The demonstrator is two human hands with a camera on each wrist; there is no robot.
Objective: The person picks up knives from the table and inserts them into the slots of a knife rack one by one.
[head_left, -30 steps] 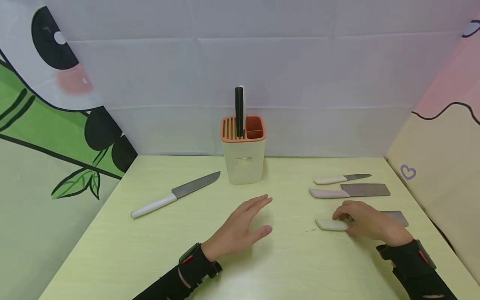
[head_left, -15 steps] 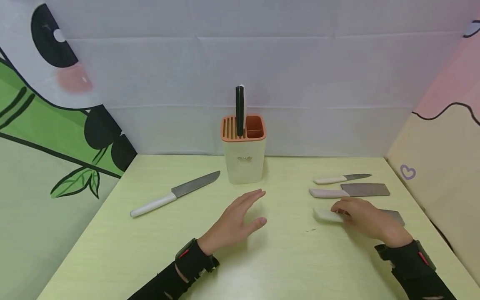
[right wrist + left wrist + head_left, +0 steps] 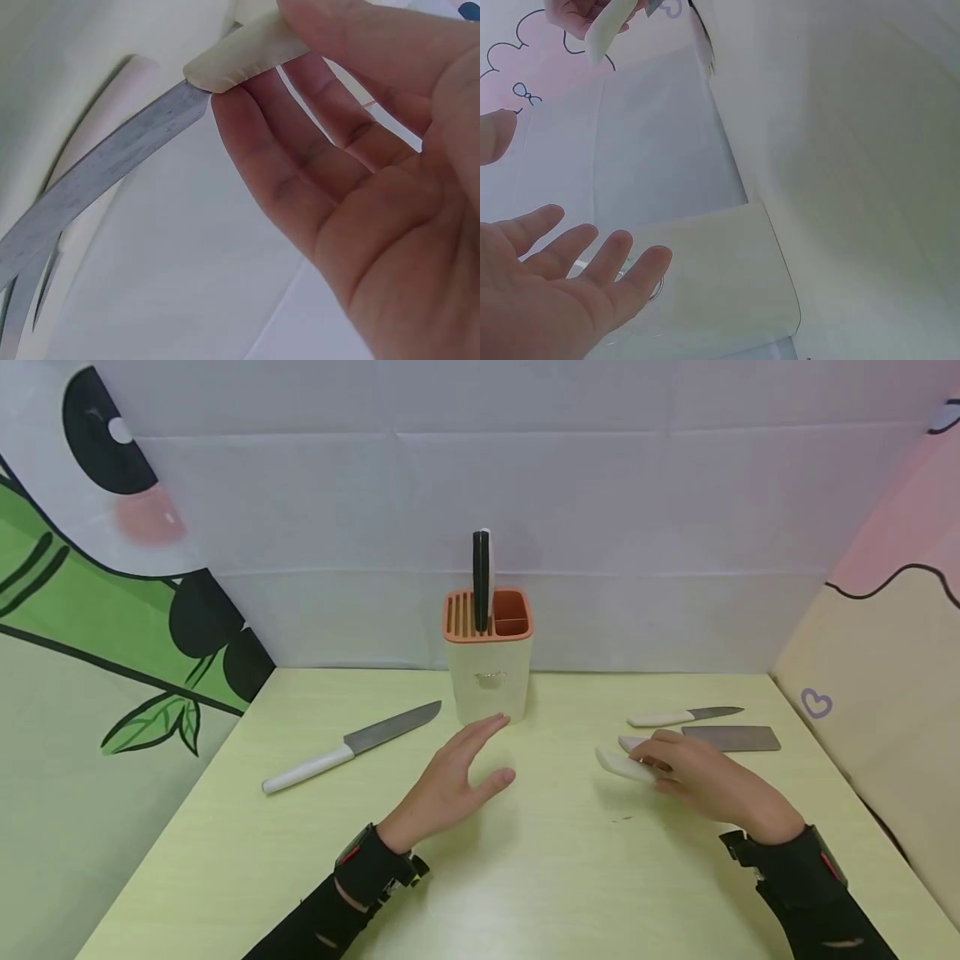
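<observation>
I see the yellow-green table, cream knife block at its far middle, my left hand flat-fingered and empty before the block, my right hand pinching a white-handled knife, lifted off the table at right

We see a pale green table in the lower frame, a white creased wall behind, and a panda cloth at upper left.
</observation>
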